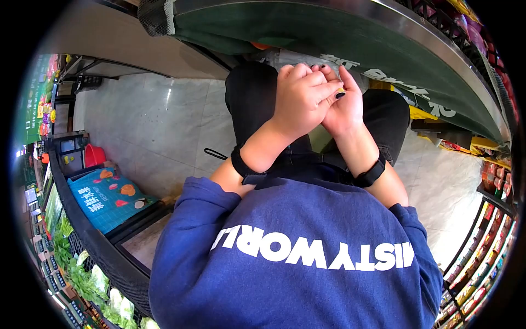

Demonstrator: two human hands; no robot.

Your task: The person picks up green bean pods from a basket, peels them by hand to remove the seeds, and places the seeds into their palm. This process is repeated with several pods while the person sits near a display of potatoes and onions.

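Note:
My left hand (302,100) is closed, back upward, its fingers bent and a dark thumbnail showing near my right palm. My right hand (346,107) is turned palm up right against it, with fingers curled inward and partly covered by the left hand. A tiny pale yellowish spot shows between the hands; what it is I cannot make out. Both hands are held above my lap, between the knees of my dark trousers (249,90). Each wrist wears a black band, the left band (241,164) and the right band (371,173).
A dark green curved panel (307,27) with white lettering and a metal edge stands close beyond my hands. Grey floor tiles (148,120) spread to the left. A blue printed box (109,205), a red basin (94,156), leafy vegetables (76,274) and packaged goods (482,257) surround me.

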